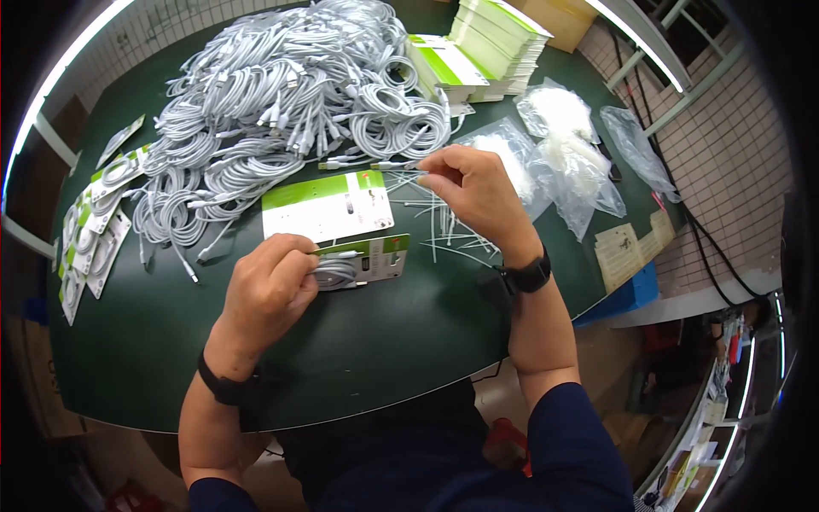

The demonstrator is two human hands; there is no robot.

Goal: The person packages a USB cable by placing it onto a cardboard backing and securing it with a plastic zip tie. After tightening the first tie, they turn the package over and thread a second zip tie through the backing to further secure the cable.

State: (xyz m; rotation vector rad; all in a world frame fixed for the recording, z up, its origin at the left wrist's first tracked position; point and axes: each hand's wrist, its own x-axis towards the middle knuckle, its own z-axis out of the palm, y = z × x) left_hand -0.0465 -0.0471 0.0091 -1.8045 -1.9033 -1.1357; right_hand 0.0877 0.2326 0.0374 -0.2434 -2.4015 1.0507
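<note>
Cards [119, 225] bearing coils [117, 173] lie at the left of the bench [153, 341]. A cable heap [281, 85] fills the far side. The left hand [269, 277] grips a tilted card [384, 263] with a grey coil [335, 271], nearer than a flat card [320, 210]. Ties [448, 229] lie to the right. By them the right hand [476, 192] curls, thumb and forefinger close together; whether they pinch anything, I cannot tell. Bags [573, 162] lie farther right.

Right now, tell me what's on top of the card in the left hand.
On the card lies a coiled grey cable. The left hand covers the coil's left end; what it hides cannot be seen.
</note>
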